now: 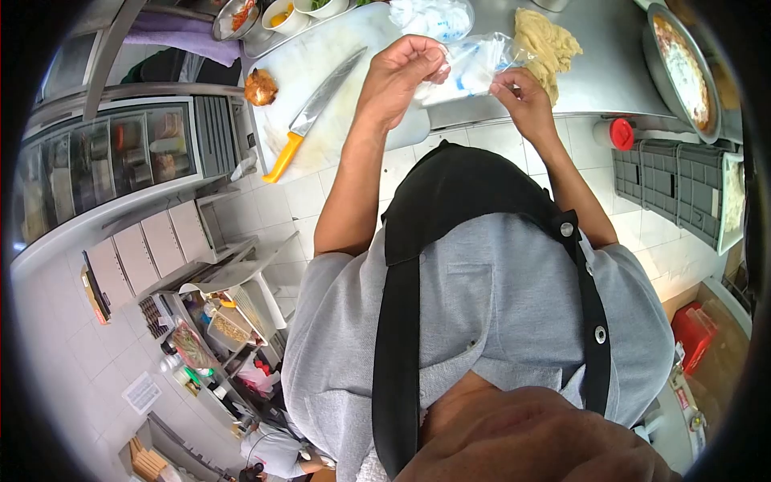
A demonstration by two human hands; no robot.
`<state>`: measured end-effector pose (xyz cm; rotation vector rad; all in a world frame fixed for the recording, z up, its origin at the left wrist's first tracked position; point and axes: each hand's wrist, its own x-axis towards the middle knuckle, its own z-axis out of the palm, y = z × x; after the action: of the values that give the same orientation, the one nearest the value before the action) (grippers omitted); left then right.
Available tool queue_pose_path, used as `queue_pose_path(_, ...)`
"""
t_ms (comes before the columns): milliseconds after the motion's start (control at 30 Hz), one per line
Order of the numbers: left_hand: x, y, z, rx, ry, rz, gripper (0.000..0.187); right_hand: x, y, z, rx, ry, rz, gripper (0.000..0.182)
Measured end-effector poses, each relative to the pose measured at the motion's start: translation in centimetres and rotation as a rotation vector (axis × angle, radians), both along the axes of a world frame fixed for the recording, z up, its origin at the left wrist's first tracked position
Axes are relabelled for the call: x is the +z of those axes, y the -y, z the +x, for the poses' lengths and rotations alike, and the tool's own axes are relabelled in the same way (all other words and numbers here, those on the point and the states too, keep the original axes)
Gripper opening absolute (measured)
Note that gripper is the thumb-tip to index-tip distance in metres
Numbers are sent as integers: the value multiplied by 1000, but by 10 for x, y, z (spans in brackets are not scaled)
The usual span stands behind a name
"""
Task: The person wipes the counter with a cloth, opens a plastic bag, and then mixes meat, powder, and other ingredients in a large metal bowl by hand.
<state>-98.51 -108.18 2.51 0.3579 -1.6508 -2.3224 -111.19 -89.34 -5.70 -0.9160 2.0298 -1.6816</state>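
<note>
Both hands hold a clear plastic bag with white and blue markings (472,71) over the front edge of the steel counter. My left hand (401,76) pinches its left side, fingers curled. On the other side, my right hand (522,95) grips the lower right edge between thumb and fingers. Just behind the bag lies a round bundle of clear plastic with blue print (432,18). A crumpled yellow cloth (544,46) sits beyond my right hand. To the left of my left hand, a yellow-handled knife (325,95) rests on the white cutting board (277,128).
A browned, onion-like piece (260,87) lies at the board's left edge. Behind stand bowls of food, one with yellow contents (281,16). At right are a large round pan of food (681,72), a red-lidded container (620,134) and grey crates (671,185). Another person (273,451) is at lower left.
</note>
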Motion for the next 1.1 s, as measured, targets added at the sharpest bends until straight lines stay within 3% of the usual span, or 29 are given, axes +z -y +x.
queue_pose_path(100, -19, 16, 13, -63, 255, -166, 15, -12, 1, -5, 89, -125, 161, 17)
queue_pose_path(167, -85, 39, 27, -120, 458, -417, 17, -29, -2, -2, 70, -237, 239, 21)
queue_pose_path(233, -103, 35, 34, -62, 420, -486, 16, -35, -7, -1, 67, -277, 290, 27)
queue_pose_path(300, -115, 27, 32, 25, 326, -578, 16, -31, -11, -2, 16, -157, 271, 26)
queue_pose_path(400, -114, 11, 25, 101, 179, -1179, 20, -39, -16, -9, -37, -135, 224, 25)
queue_pose_path(533, -126, 1, 21, 101, 146, -1407, 13, -35, -14, -12, -76, -127, 143, 22)
queue_pose_path(667, -122, -5, 22, 282, 46, -1133, 11, -21, -7, -9, -72, -122, 70, 20)
queue_pose_path(867, -111, -11, 25, 176, 119, -1415, 8, -11, 10, -5, -7, -115, 29, 17)
queue_pose_path(1000, -125, -11, 23, 264, 114, -1345, 11, -11, 12, -4, 0, -80, 35, 17)
queue_pose_path(1100, -124, -11, 25, 282, 134, -1155, 13, -16, 8, -3, -5, -75, 37, 17)
